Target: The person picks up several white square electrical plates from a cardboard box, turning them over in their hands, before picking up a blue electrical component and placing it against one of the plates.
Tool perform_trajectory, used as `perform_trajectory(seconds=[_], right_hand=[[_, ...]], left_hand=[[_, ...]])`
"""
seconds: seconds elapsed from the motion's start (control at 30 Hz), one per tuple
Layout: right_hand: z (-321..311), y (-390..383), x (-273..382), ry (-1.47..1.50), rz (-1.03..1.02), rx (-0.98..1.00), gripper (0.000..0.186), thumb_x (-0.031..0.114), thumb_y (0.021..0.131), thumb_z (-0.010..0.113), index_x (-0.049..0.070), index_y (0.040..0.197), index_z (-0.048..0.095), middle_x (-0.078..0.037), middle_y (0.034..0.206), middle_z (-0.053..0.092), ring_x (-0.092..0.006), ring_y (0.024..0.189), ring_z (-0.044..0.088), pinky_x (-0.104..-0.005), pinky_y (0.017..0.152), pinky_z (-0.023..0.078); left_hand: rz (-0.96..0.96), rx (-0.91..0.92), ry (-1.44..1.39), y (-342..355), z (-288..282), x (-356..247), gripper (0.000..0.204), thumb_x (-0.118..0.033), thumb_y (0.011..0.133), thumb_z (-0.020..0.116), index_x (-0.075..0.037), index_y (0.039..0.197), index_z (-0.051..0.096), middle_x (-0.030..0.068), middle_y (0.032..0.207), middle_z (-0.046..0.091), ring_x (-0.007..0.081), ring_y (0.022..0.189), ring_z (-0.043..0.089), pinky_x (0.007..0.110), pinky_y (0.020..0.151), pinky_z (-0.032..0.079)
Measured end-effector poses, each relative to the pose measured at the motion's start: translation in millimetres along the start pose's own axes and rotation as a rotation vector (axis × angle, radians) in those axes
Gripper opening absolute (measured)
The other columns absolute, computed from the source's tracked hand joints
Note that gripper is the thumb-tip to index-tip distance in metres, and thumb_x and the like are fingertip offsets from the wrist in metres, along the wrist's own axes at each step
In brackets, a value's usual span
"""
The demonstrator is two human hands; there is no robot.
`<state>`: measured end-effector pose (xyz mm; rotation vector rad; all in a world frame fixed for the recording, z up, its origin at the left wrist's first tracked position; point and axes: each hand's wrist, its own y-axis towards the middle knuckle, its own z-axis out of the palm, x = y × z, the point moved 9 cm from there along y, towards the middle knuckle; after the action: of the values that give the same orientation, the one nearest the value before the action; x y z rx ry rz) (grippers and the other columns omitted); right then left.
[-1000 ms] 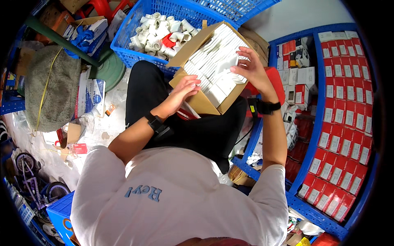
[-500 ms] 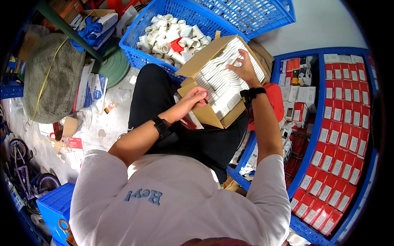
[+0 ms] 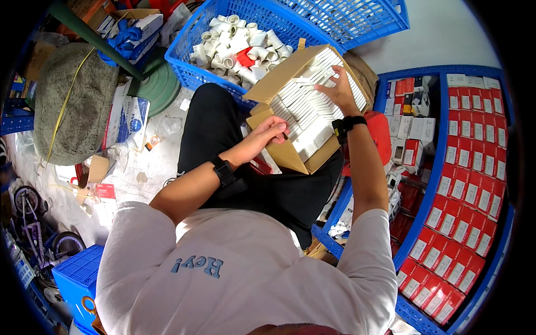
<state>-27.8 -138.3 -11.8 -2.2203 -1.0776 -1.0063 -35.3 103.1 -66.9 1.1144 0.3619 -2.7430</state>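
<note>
An open cardboard box (image 3: pixel 258 118) leans on my lap, packed with rows of thin white flat pieces (image 3: pixel 295 104). My right hand (image 3: pixel 343 95) is over the far right part of the rows, thumb and forefinger apart, with no piece visible between them. One white piece (image 3: pixel 304 82) lies askew on the rows beside that thumb. At the box's near left wall is my left hand (image 3: pixel 267 135), its fingers curled together. A small dark thing (image 3: pixel 285 135) shows at its fingertips, too small to name.
Beyond the box stands a blue plastic crate (image 3: pixel 190 71) of white pipe fittings (image 3: pixel 229 50). Blue shelving (image 3: pixel 430 184) with red-and-white boxes (image 3: pixel 474 151) rises on the right. To the left are a grey-brown cushion (image 3: pixel 72 106) and a green round base (image 3: pixel 159 84).
The whole view has shifted slightly. My right hand has moved a little to the right over the white pieces; the left hand stays at the box wall.
</note>
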Motion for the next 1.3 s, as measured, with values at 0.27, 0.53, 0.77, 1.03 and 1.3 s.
perform_trajectory(seconds=[0.27,0.53,0.77,1.03,1.3], right_hand=[[8.2,7.8,-0.3,0.01,-0.097,-0.008,0.079,0.009,0.062,0.081,-0.004,0.124,0.034,-0.018,0.121,0.044,-0.0293,0.111,0.048,-0.0357,0.09,0.044],[34.8,18.1,-0.2,-0.169,-0.098,0.026,0.078,0.012,0.063,0.078,-0.003,0.125,0.034,-0.023,0.122,0.043,-0.0346,0.111,0.048,-0.0383,0.092,0.042],[29.8,23.4,3.2,-0.384,-0.208,-0.072,0.078,0.014,0.061,0.077,-0.005,0.125,0.036,-0.027,0.116,0.051,-0.0371,0.109,0.05,-0.0376,0.092,0.041],[37.4,23.9,18.0,-0.465,-0.166,0.024,0.081,0.016,0.061,0.077,-0.006,0.127,0.035,-0.029,0.106,0.056,-0.0378,0.101,0.056,-0.0359,0.087,0.045],[38.7,27.2,-12.7,-0.26,-0.055,-0.031,0.087,0.006,0.064,0.076,-0.005,0.133,0.024,-0.029,0.132,0.033,-0.0416,0.12,0.039,-0.0399,0.099,0.037]], left_hand=[[-0.01,0.0,0.004,0.7,-0.9,2.6,0.027,-0.03,0.095,0.044,-0.007,0.108,0.048,0.0019,0.099,0.053,0.0076,0.085,0.05,0.023,0.083,0.04],[0.002,0.001,-0.008,1.4,-2.3,2.8,0.025,-0.028,0.095,0.044,-0.007,0.108,0.049,0.0023,0.099,0.054,0.0079,0.086,0.05,0.022,0.083,0.039],[-0.013,0.007,-0.014,2.7,-1.9,3.6,0.023,-0.027,0.095,0.044,-0.007,0.106,0.049,0.0021,0.098,0.054,0.0084,0.087,0.05,0.022,0.083,0.039],[-0.002,0.005,-0.015,3.8,-3.3,2.8,0.023,-0.027,0.095,0.044,-0.007,0.105,0.048,0.002,0.095,0.054,0.0077,0.085,0.05,0.022,0.082,0.039],[-0.012,-0.003,0.012,3.1,-4.1,3.0,0.023,-0.028,0.095,0.044,-0.007,0.103,0.049,0.0023,0.095,0.055,0.0079,0.084,0.05,0.022,0.082,0.04]])
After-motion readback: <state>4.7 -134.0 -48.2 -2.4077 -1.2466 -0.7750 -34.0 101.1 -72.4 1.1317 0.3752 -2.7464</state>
